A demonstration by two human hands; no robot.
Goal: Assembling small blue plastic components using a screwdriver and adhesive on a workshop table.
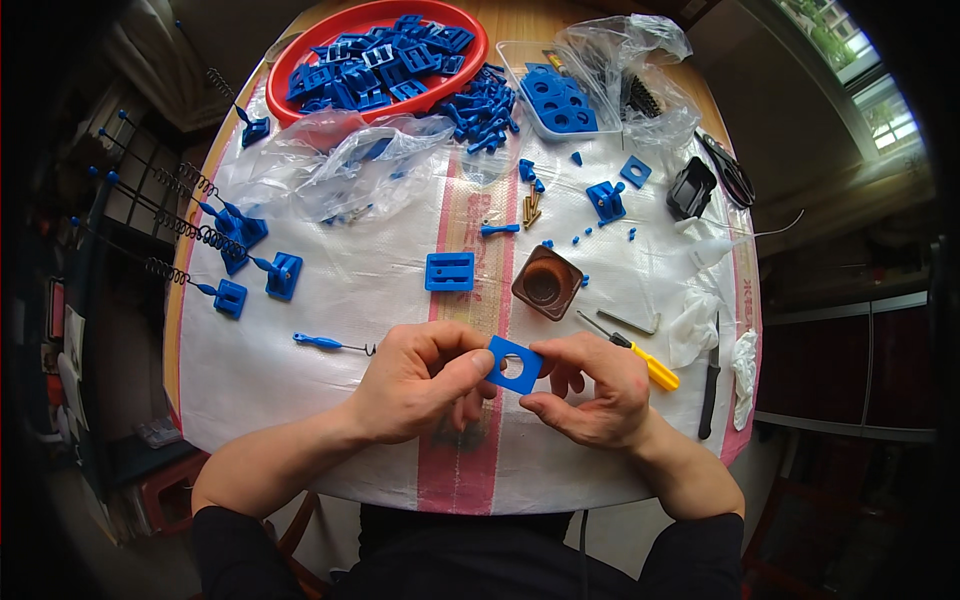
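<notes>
A small blue square plate with a round hole [531, 366] is held up just above the table's near middle. My left hand [425, 380] pinches its left edge between thumb and fingers. My right hand [600, 385] closes on its right side, index finger near the upper corner and thumb by the lower one. Just beyond my hands lie a blue slotted block [450, 284] and a brown square dish with a round hollow [528, 300]. A blue stick with a spring [318, 342] rests left of my left hand.
A red basin [484, 50] of blue parts and a clear tub [540, 130] of holed plates stand at the back. Right: a yellow-handled screwdriver [655, 370], hex key [635, 325], knife [709, 400], scissors [730, 172]. Left: blue bases with springs [284, 275]. Plastic bags [370, 160] lie behind.
</notes>
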